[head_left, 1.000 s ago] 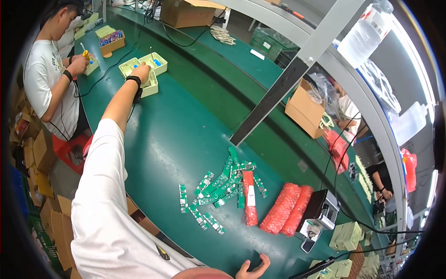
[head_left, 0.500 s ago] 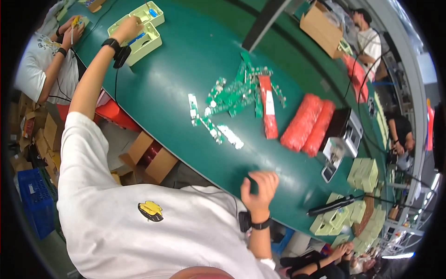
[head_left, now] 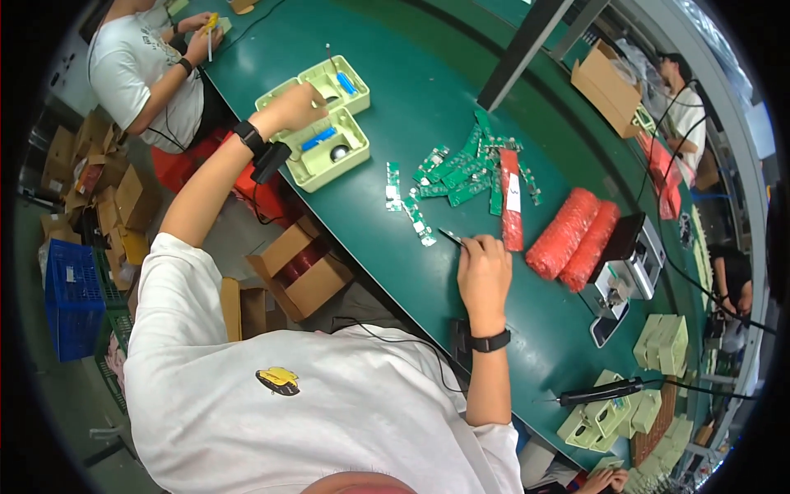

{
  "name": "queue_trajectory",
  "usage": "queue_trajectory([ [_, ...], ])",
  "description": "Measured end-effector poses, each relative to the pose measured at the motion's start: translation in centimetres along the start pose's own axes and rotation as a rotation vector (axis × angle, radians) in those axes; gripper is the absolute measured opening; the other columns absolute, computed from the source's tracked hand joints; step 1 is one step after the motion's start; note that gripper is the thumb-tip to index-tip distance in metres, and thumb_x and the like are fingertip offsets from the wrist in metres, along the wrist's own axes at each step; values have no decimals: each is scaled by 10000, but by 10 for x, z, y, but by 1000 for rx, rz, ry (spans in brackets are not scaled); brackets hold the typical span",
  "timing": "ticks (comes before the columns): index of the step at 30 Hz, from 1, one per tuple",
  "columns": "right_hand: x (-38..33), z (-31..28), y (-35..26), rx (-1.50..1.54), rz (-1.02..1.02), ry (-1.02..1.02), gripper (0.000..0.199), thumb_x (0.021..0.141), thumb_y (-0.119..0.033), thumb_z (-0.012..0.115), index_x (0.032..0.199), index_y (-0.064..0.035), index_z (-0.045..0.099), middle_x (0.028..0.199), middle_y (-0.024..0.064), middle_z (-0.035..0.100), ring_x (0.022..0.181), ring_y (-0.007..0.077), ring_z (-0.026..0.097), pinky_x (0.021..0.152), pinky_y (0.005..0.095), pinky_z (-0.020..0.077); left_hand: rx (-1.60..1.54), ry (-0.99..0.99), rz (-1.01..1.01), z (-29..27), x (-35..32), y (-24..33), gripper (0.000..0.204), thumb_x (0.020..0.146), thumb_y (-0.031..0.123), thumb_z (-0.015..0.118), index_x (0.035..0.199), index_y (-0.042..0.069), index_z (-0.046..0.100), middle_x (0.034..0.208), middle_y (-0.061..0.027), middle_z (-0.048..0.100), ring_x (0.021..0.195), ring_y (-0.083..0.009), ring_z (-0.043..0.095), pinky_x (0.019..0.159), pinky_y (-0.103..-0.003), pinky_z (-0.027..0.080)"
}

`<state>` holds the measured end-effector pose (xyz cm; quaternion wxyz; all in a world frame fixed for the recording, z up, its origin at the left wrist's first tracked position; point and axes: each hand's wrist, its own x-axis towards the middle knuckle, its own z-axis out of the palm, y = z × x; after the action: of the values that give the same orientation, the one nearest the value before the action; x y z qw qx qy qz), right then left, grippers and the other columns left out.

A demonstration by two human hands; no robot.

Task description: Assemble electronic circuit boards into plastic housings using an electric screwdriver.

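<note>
My left hand (head_left: 295,108) reaches over a group of pale green plastic housings (head_left: 350,167), its fingers bent and their tips hidden. Blue cylindrical cells (head_left: 318,139) and a round dark part show inside the shells. My right hand (head_left: 484,276) is closed in a pinch above the green table. From its fingertips sticks a thin dark strip (head_left: 451,237), apparently a circuit board seen edge-on. Beyond it lies a loose pile of green circuit boards (head_left: 469,177), with two separate boards (head_left: 418,221) at its near left. Across the pile's right end lies a red wrapped strip (head_left: 511,206) with a white label.
Two red bubble-wrap rolls (head_left: 564,235) lie right of the boards, beside a metal-and-black device (head_left: 621,276). Further right are a black electric screwdriver (head_left: 601,392) and stacked pale green housings (head_left: 661,344). A metal post (head_left: 522,58) rises at the far edge. Another person (head_left: 148,78) works at left.
My right hand has moved forward to the boards and closed on a thin strip; one loose board is gone from the table. My left hand stays over the housings. The whole view has shifted.
</note>
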<state>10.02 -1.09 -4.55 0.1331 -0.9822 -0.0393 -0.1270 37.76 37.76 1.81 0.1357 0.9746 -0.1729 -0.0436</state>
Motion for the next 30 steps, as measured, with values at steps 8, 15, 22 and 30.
queue_trajectory([
  [8, -37, -24, 7, 12, -72, 41, 220, 912, -126, 760, 1122, -60, 762, 1066, 89, 677, 1022, 281, 627, 842, 412, 454, 57, 330, -78, 44, -141, 80, 710, 1007, 394, 688, 1521, -43, 467, 1543, -318, 474, 1423, -466, 452, 1152, -547, 377],
  [15, -43, -38, 22, 206, 76, -26, 205, 921, -111, 767, 1116, -46, 754, 1001, 100, 676, 996, 323, 635, 881, 428, 482, 145, 308, -74, 103, -163, 75, 935, 976, 497, 714, 1640, 0, 283, 1677, -347, 241, 1566, -497, 217, 1250, -613, 175],
  [22, -71, -56, 26, 345, 370, -254, 149, 896, -76, 756, 1044, -70, 775, 1007, 74, 700, 1057, 307, 652, 966, 437, 492, -15, 555, -46, 135, -150, 57, 970, 944, 422, 787, 1652, 10, 267, 1694, -370, 181, 1564, -530, 198, 1252, -605, 201],
  [30, -72, -56, 57, 137, -247, 26, 129, 869, -64, 756, 995, -80, 782, 978, 39, 707, 1049, 275, 650, 968, 423, 489, -145, 681, 19, 131, -151, 61, 1017, 864, 332, 871, 1621, -11, 285, 1616, -348, 308, 1509, -501, 282, 1237, -566, 267],
])
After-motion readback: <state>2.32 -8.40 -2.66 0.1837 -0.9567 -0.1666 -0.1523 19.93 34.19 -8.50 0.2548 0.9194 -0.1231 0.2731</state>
